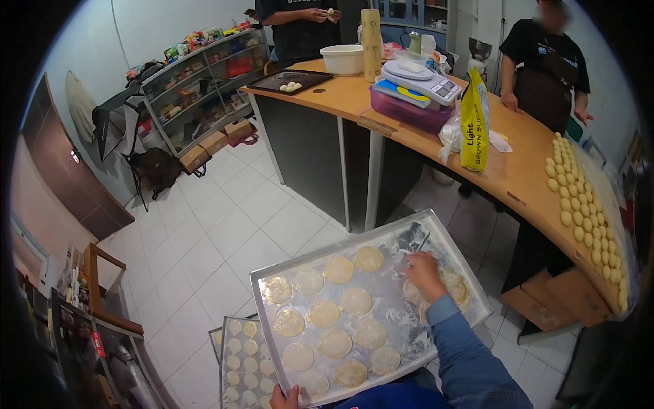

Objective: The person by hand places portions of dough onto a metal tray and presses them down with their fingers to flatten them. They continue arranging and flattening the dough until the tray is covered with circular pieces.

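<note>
A large metal baking tray [393, 317] lies tilted in front of me, over my lap. My left hand [284, 398] grips its rim at the lower left corner. Rows of flat dough rounds [336, 343] cover much of the tray. White flour is smeared over the right part, where more rounds [453, 287] overlap. Above that floured part is my right hand [425, 273], back upward, with its fingers bent down to the tray. A thin dark strip shows just beyond the fingertips; whether the hand holds anything is hidden.
Another tray of dough rounds [234, 347] sits low at the left. The curved wooden desk [516, 153] bears many dough balls [582, 204], a brown sugar bag [475, 122], a kitchen scale [421, 82], a white bowl [342, 60] and a dark tray [311, 82]. Two people stand behind it.
</note>
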### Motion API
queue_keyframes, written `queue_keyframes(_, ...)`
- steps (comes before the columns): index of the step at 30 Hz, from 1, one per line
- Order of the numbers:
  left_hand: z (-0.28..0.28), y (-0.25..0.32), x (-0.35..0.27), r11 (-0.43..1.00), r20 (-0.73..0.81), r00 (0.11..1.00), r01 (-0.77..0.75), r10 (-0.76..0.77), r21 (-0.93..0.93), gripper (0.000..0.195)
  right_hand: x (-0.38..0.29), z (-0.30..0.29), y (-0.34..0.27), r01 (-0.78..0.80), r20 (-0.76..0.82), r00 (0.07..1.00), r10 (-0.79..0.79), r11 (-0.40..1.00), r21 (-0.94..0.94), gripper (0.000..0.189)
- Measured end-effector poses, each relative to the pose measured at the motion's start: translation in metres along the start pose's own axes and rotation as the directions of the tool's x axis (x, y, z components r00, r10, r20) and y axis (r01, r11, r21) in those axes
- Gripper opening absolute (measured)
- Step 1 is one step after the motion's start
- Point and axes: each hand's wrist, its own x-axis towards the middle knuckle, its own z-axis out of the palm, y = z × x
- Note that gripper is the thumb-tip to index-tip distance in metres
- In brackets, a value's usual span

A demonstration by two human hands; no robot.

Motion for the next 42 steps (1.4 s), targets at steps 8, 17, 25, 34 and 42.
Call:
queue_keyframes(8, -0.001, 0.007, 0.0, 0.997, 0.049, 0.999, 0.022, -0.019, -0.068, 0.034, -0.053, -0.065, 0.082, -0.406, 0.141, 0.889, 0.437, 0.891, -0.204, 0.053)
queue_keyframes(17, 0.0, -0.002, 0.002, 0.999, 0.021, 0.999, -0.033, 0.033, -0.014, 0.034, -0.057, -0.052, 0.052, -0.482, 0.049, 0.868, 0.494, 0.862, -0.156, 0.08)
queue_keyframes(25, 0.0, -0.006, 0.002, 0.998, 0.043, 0.998, -0.033, 0.035, -0.062, 0.036, -0.045, -0.059, 0.033, -0.334, 0.221, 0.904, 0.367, 0.926, -0.174, 0.08)
queue_keyframes(34, -0.001, -0.003, 0.003, 0.997, 0.057, 0.998, -0.025, 0.029, -0.076, 0.036, -0.043, -0.051, 0.029, -0.388, 0.168, 0.892, 0.419, 0.902, -0.189, 0.081)
queue_keyframes(42, -0.002, 0.001, 0.002, 0.998, 0.055, 0.998, -0.028, 0.032, -0.057, 0.034, -0.02, -0.034, 0.071, -0.274, 0.075, 0.96, 0.269, 0.96, 0.066, 0.046)
